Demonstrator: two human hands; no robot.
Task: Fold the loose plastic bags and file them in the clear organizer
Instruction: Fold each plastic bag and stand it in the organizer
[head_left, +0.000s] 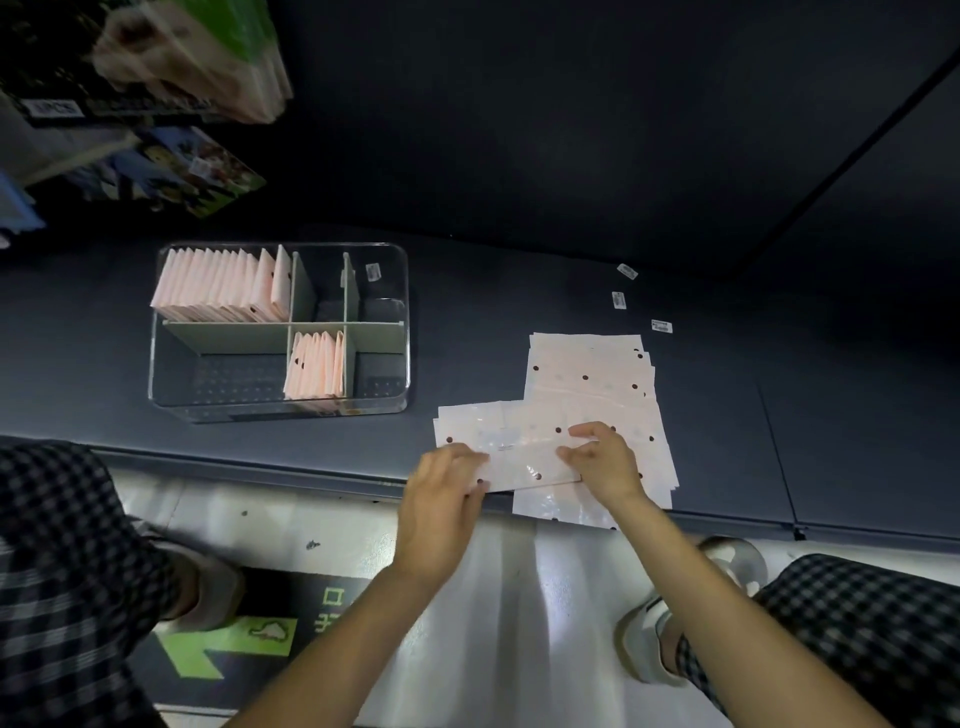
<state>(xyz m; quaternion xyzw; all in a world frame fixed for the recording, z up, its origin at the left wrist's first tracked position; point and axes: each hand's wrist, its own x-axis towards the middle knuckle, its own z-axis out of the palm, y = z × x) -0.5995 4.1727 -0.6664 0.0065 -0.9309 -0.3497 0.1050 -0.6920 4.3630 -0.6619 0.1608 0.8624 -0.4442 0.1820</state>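
Both hands, left hand (441, 499) and right hand (605, 460), pinch the pale pink dotted plastic bag (524, 460) at the dark table's (519, 291) six-o'clock edge; align edges, crease firmly. Clear divided organizer (400, 332) waits at ten o'clock.

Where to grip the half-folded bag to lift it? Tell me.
Pinch the bag at its two short ends, coming in from left and right, about where the left hand and right hand already sit. It is a long flat strip, so end grips probably keep the fold closed.
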